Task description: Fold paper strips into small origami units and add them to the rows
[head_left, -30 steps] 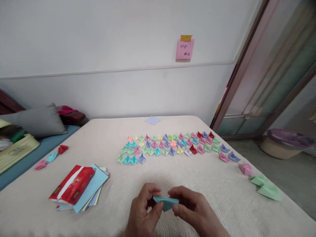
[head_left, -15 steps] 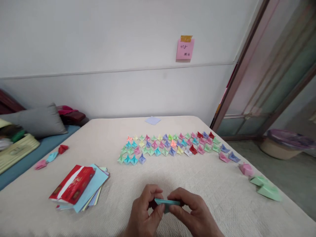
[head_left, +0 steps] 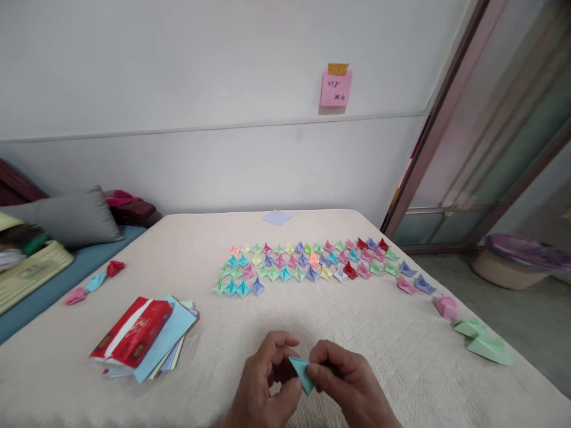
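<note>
A small folded piece of teal paper (head_left: 301,373) is held up in front of me, tilted, with a pointed corner at its upper left and another pointing down. My right hand (head_left: 350,380) pinches its right side between thumb and fingers. Against its lower left edge rests the thumb of my left hand (head_left: 267,380), whose fingers curl around behind; their tips are partly hidden. Beyond both hands, several rows of small folded paper boats (head_left: 285,273) in many colours cover the middle of the cloth-covered surface (head_left: 214,351).
Left of my hands, a red packet (head_left: 134,333) lies on a stack of coloured paper sheets (head_left: 172,333). Larger paper pieces, including a pink one (head_left: 446,307) and a green one (head_left: 488,348), line the right edge. A lilac sheet (head_left: 277,217) lies at the back by the wall.
The teal paper has turned from level to tilted, its left corner now higher. My right hand has shifted slightly, and the left fingers have loosened a little around the paper.
</note>
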The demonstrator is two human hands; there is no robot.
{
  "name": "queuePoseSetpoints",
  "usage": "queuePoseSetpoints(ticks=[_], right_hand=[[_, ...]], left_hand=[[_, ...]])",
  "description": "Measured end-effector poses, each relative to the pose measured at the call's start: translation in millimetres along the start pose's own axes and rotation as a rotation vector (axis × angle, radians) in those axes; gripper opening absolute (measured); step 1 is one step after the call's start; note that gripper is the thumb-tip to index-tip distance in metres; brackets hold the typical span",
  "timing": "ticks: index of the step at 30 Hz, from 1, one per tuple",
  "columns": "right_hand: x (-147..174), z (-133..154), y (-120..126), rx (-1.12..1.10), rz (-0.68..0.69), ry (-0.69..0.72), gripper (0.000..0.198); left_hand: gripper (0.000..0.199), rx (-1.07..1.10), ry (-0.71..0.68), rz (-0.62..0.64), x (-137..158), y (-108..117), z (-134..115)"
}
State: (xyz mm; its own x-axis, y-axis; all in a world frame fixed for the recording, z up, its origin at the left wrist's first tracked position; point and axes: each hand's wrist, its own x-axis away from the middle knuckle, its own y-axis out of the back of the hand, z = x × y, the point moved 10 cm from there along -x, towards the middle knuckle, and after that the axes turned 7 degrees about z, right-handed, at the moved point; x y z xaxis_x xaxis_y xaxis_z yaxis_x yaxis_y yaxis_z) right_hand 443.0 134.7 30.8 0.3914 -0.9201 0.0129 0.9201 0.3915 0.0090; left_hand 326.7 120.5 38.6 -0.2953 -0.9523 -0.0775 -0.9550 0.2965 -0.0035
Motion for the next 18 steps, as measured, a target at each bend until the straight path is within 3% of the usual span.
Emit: queuePoseSetpoints(ticks=[4,9,18], right_hand=[[-4.7,-11.8,-3.8,-0.120,0.054,-0.062,0.028],[-4.5,-11.4,-5.4,-0.092,0.041,-0.080,0.025],[-2.0,-3.5,-3.0,-0.062,0.057,-0.065,0.025]], left_hand=[[0.026,0.033,-0.023,0.014,-0.4,0.9,-5.8],[0.023,0.046,-0.045,0.042,-0.1,2.4,-3.6],[0.036,0.217,-0.011,0.103,-3.6,-1.9,3.3]])
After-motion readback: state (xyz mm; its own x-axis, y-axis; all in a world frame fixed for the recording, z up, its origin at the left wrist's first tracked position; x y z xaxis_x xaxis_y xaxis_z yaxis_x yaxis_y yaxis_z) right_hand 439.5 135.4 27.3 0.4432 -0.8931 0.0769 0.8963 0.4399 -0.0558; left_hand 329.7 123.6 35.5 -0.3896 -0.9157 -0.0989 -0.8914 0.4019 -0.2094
